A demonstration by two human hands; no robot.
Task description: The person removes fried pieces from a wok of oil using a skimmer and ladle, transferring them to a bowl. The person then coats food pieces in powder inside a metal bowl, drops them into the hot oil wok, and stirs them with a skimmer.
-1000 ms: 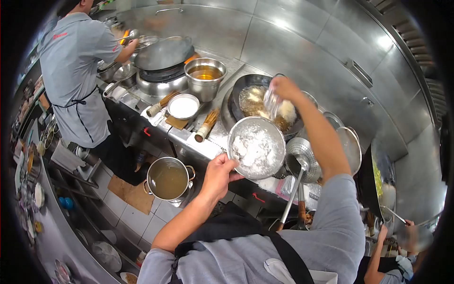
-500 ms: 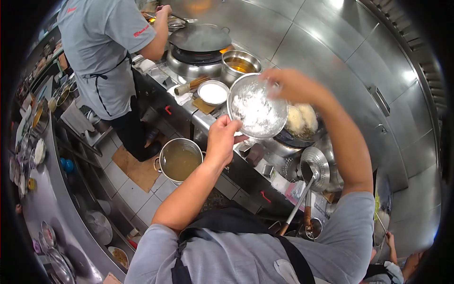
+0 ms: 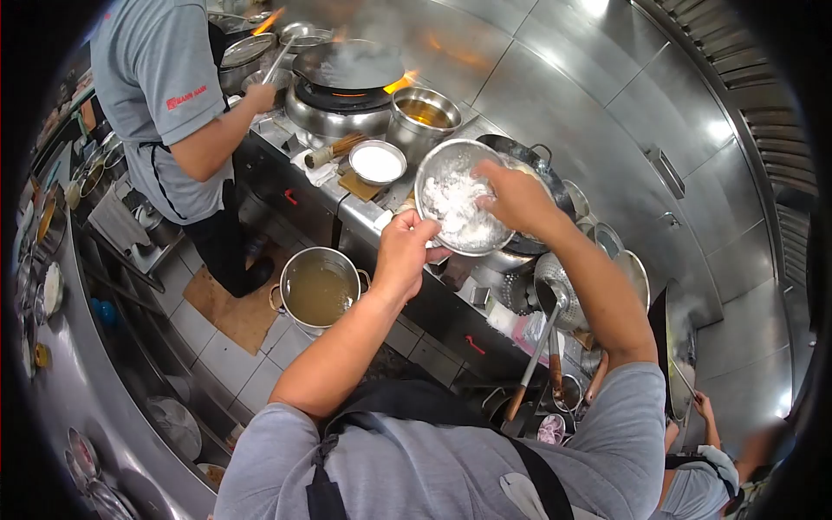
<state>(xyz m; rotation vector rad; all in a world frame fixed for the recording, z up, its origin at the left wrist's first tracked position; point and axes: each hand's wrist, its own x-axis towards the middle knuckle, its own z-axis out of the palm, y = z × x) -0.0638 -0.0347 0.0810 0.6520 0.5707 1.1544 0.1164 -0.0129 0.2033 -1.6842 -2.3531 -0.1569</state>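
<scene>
My left hand [image 3: 404,256] grips the near-left rim of a metal bowl [image 3: 442,154], thumb over the edge. White, flour-coated lumps [image 3: 459,204] lie inside the tilted bowl; what is under the coating cannot be made out. My right hand [image 3: 518,198] reaches into the bowl from the right, its visible fingers apart at the white lumps. Behind the bowl and my right hand is a dark wok [image 3: 562,198], mostly hidden. A smaller bowl of white powder [image 3: 378,162] stands to the left on the counter.
A pot of amber liquid [image 3: 426,113] and a steaming wok [image 3: 348,68] over flames stand at the back. A large pot of cloudy liquid [image 3: 321,290] is low at left. A perforated ladle [image 3: 555,282] lies right. A co-worker [image 3: 160,95] works at left, another person [image 3: 702,481] at lower right.
My right hand has come down into the bowl, and the bowl now covers more of the wok behind. The view has shifted slightly. The co-worker's arm at left has lowered, with a long-handled tool.
</scene>
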